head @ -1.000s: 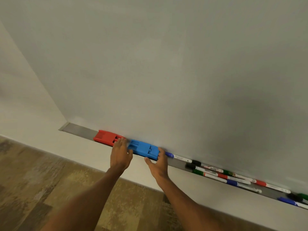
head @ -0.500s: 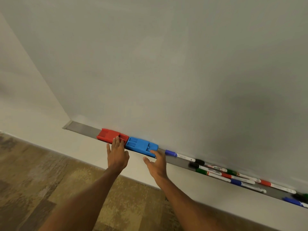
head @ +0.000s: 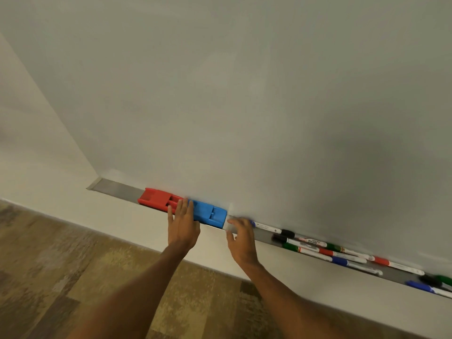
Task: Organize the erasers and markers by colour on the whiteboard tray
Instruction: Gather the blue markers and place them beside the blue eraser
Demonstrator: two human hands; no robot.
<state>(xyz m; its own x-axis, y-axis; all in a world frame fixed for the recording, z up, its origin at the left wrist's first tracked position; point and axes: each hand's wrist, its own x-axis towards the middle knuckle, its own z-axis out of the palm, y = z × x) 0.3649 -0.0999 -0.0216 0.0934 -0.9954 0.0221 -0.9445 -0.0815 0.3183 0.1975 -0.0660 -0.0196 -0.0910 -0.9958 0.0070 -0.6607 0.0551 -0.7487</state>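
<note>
A red eraser and a blue eraser lie end to end on the grey whiteboard tray, near its left end. My left hand is flat, its fingers apart, with the fingertips over the joint between the two erasers. My right hand is open just right of the blue eraser, fingertips on the tray beside the cap of a blue marker. Further right lie several mixed markers: black, green, red and blue.
The whiteboard rises straight behind the tray. A cream wall lies to the left and below the tray. Patterned brown carpet covers the floor. More markers run off the right edge.
My right hand has let go of the blue eraser's end and moved right toward the markers. Both erasers sit slightly further right in view; the left hand stays at their joint.
</note>
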